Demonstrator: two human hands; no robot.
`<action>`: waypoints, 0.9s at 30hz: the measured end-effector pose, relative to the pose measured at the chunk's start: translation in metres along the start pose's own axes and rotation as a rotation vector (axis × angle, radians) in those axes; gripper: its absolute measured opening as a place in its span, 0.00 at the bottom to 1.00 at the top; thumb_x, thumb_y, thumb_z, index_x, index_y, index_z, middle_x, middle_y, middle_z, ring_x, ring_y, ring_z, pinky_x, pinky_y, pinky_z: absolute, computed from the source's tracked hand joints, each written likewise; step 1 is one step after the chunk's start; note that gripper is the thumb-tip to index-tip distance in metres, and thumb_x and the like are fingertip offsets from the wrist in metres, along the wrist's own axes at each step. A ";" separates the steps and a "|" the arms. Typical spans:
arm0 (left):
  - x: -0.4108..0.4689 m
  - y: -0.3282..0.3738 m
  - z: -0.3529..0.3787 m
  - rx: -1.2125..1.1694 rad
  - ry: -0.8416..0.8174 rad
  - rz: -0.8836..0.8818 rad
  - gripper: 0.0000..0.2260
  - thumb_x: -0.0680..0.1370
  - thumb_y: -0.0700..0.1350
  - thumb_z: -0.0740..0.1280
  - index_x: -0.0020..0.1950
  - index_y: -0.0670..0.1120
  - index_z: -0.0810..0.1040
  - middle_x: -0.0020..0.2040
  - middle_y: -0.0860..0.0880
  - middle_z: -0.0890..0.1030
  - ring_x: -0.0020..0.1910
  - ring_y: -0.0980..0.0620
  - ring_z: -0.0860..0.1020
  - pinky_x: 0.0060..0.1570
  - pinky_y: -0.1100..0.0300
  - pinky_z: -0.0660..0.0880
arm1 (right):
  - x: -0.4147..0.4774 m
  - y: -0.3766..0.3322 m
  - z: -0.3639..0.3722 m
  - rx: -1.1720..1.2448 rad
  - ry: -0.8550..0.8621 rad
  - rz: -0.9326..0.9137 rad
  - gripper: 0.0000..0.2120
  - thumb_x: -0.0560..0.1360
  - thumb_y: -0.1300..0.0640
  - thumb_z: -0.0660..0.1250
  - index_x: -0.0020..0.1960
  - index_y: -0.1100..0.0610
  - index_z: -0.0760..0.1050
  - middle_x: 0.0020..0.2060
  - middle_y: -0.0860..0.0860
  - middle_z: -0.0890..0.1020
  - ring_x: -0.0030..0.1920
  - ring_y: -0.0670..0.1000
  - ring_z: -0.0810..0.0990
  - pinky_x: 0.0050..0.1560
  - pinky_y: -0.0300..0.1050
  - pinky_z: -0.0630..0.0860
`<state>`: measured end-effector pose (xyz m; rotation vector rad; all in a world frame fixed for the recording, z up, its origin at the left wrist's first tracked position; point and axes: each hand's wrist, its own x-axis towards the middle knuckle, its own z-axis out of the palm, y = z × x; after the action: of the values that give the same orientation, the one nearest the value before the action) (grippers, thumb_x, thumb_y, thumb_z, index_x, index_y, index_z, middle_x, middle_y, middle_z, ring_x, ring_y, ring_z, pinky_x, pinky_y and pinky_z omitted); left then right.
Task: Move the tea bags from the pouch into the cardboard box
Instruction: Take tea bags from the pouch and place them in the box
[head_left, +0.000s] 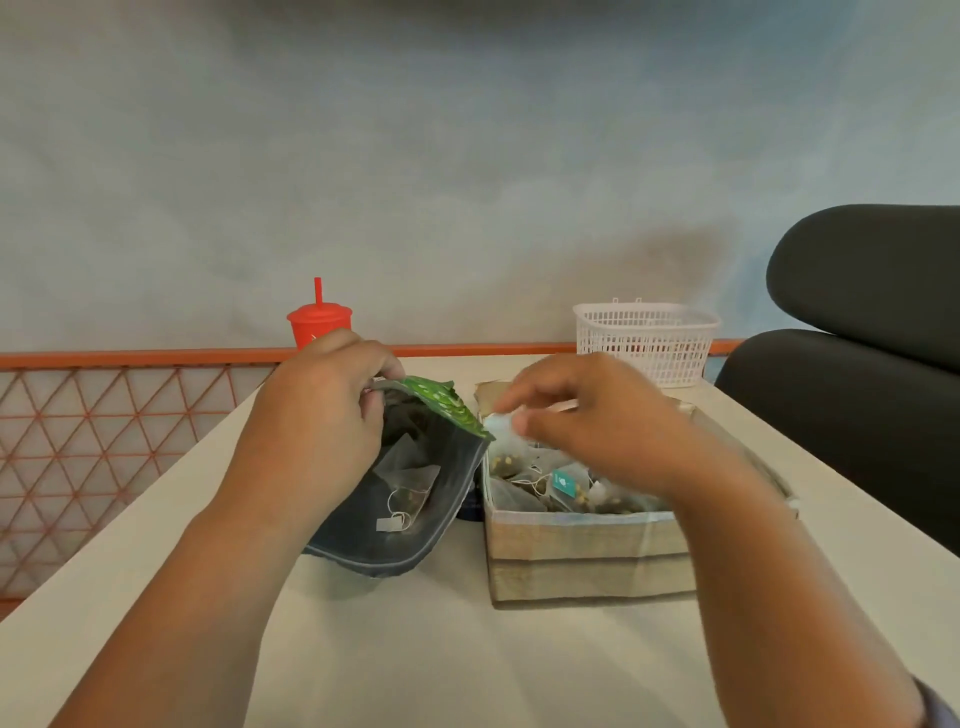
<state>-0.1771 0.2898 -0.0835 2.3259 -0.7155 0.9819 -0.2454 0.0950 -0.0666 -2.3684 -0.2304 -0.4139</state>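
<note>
A dark pouch (374, 540) with a green patterned outside lies open on the table, its mouth facing me. My left hand (322, 410) grips its upper edge and holds it open. One tea bag (408, 486) with string and tag shows inside. To the right stands the cardboard box (587, 561), with several tea bags (550, 488) in it. My right hand (587, 415) hovers over the box's left side and pinches a pale tea bag (501, 428) between thumb and fingers; it is blurred.
A red cup (318, 323) with lid and straw stands at the table's far edge. A white plastic basket (647, 340) sits at the back right. A black chair (857, 364) is at the right. An orange mesh rail (104, 415) runs along the left.
</note>
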 end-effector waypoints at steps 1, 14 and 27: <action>0.000 0.000 -0.001 0.001 0.010 0.008 0.11 0.69 0.29 0.68 0.44 0.44 0.81 0.42 0.52 0.74 0.39 0.50 0.74 0.38 0.61 0.68 | 0.000 -0.008 0.009 -0.022 -0.060 -0.043 0.08 0.74 0.56 0.67 0.46 0.44 0.81 0.52 0.41 0.79 0.49 0.38 0.76 0.53 0.37 0.72; -0.001 0.020 -0.014 -0.036 -0.040 -0.004 0.08 0.69 0.39 0.72 0.35 0.50 0.78 0.34 0.57 0.73 0.32 0.59 0.70 0.31 0.69 0.61 | 0.006 -0.017 0.040 -0.273 -0.087 -0.142 0.24 0.78 0.65 0.57 0.72 0.53 0.62 0.72 0.47 0.64 0.69 0.50 0.64 0.67 0.41 0.62; -0.018 0.011 0.042 0.241 -0.682 -0.055 0.22 0.79 0.44 0.59 0.71 0.56 0.60 0.67 0.53 0.70 0.64 0.51 0.71 0.61 0.63 0.65 | 0.007 -0.016 0.042 -0.226 -0.091 -0.156 0.24 0.78 0.66 0.55 0.72 0.53 0.62 0.72 0.46 0.63 0.71 0.47 0.61 0.68 0.35 0.56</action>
<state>-0.1747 0.2597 -0.1200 2.9028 -0.8061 0.2316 -0.2335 0.1356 -0.0838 -2.6036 -0.4336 -0.4251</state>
